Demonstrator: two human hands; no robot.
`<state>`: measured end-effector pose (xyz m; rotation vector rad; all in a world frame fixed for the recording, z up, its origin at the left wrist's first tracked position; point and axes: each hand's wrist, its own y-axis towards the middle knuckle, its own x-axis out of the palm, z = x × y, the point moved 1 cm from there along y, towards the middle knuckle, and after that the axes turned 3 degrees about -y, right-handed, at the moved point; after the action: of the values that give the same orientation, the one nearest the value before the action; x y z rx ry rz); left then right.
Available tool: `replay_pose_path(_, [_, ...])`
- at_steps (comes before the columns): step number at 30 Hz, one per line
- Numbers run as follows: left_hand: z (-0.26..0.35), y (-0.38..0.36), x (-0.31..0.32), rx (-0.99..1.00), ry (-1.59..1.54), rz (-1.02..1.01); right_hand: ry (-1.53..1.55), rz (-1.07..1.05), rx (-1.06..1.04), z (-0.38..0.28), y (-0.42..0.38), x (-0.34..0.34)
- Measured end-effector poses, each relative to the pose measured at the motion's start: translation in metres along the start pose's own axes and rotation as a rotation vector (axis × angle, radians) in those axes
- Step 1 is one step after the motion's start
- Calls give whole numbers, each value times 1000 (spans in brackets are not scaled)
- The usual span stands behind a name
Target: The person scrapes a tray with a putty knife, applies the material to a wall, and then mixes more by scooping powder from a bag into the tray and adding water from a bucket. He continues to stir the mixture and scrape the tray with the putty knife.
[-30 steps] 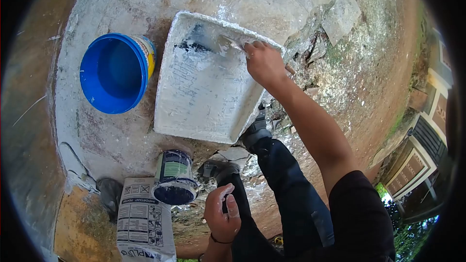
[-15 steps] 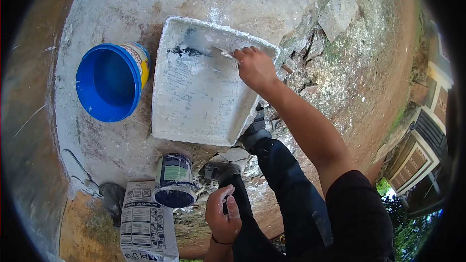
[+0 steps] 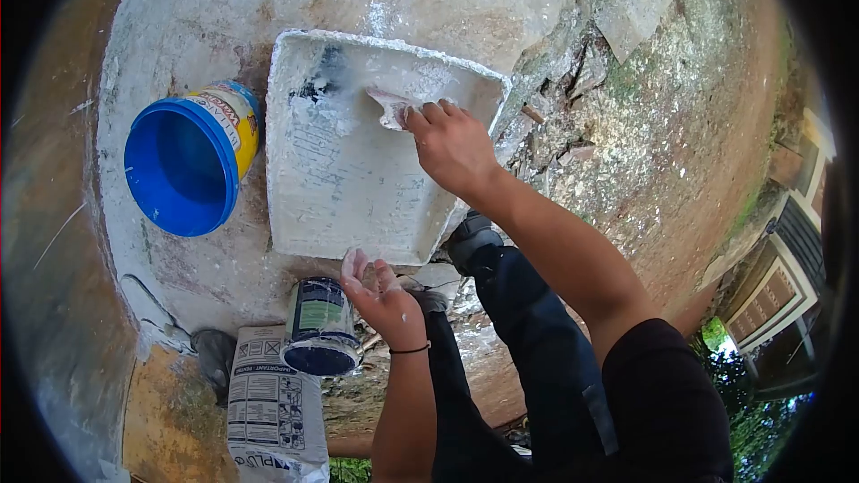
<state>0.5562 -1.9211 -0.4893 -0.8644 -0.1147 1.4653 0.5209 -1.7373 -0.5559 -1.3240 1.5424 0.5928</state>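
My right hand point(image 3: 455, 145) is closed on a white-smeared scraper point(image 3: 390, 109), held over the upper part of a large pale tray point(image 3: 358, 188). The tray is coated in white residue, with a dark patch near its upper left. My left hand point(image 3: 385, 300), smeared with white and wearing a black wristband, is at the tray's lower edge with its fingers apart and nothing in it. Just left of that hand, a dark tin point(image 3: 320, 317) with a label stands by the tray.
A blue bucket point(image 3: 183, 165) lies left of the tray, its opening facing me. A printed paper sack point(image 3: 276, 411) is at the lower left. Broken slabs point(image 3: 633, 4) and rubble lie to the right. My legs and shoes are below the tray.
My right hand has moved left with the scraper, which now shows more fully. My left hand has risen to the tray's lower edge and its fingers have spread.
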Motion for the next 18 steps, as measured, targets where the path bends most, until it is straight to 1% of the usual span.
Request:
replay_pose_path(1, [-33, 7, -4, -124, 31, 153, 5, 0, -4, 1, 1, -2])
replay_pose_path(2, [-66, 14, -12, -251, 60, 305, 10, -12, -54, 3, 1, -2])
replay_pose_path(3, [-81, 25, -14, -256, 60, 309, 13, -27, -106, 5, 0, -1])
replay_pose_path(5, [-110, 42, -19, -618, -149, 557, 14, -37, -125, 15, 5, 5])
replay_pose_path(6, [-122, 47, -24, -629, -149, 565, 19, -40, -139, 19, 8, 8])
replay_pose_path(7, [-133, 51, -28, -622, -308, 409, 1, -96, -101, 20, 14, 4])
replay_pose_path(8, [-143, 57, -31, -605, -467, 250, 4, -103, -108, 21, 17, 4])
replay_pose_path(9, [-141, 61, -30, -602, -448, 167, 20, -101, -70, 23, 19, 3])
replay_pose_path(11, [-135, 62, -24, -592, -434, 171, 34, -106, 0, 23, 21, -3])
replay_pose_path(12, [-128, 61, -23, -580, -417, 174, 34, -107, -4, 23, 18, -7])
replay_pose_path(14, [-129, 62, -31, -599, -407, 153, 54, -44, 8, 20, 15, -17])
replay_pose_path(16, [-119, 59, -31, -617, -397, 123, 63, -69, -10, 13, 10, -22])
replay_pose_path(18, [-106, 49, -32, -569, -389, 167, 59, -165, -141, 10, 7, -13])
